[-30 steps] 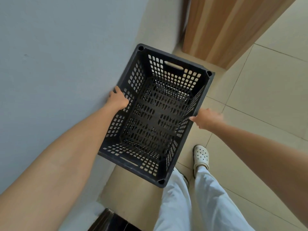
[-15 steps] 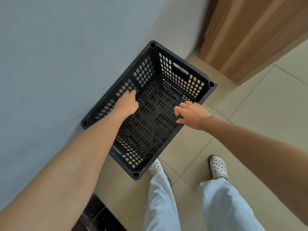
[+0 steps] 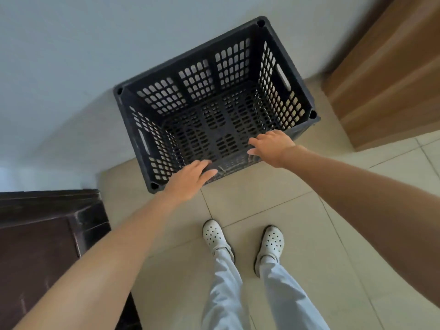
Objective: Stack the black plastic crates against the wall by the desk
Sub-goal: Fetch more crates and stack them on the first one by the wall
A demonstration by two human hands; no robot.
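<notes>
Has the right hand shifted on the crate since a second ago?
Yes. The right hand was at the middle of the black crate's long side away from the wall; now it rests on the rim of that side, near the wooden panel.

Single head-worn camera, looking steeply down, close above crate (image 3: pixel 214 110)

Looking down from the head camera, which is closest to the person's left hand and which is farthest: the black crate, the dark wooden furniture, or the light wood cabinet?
From the left hand:
1. Black crate, right at its fingers, by the wall.
2. Dark wooden furniture, lower left.
3. Light wood cabinet, far upper right.
</notes>
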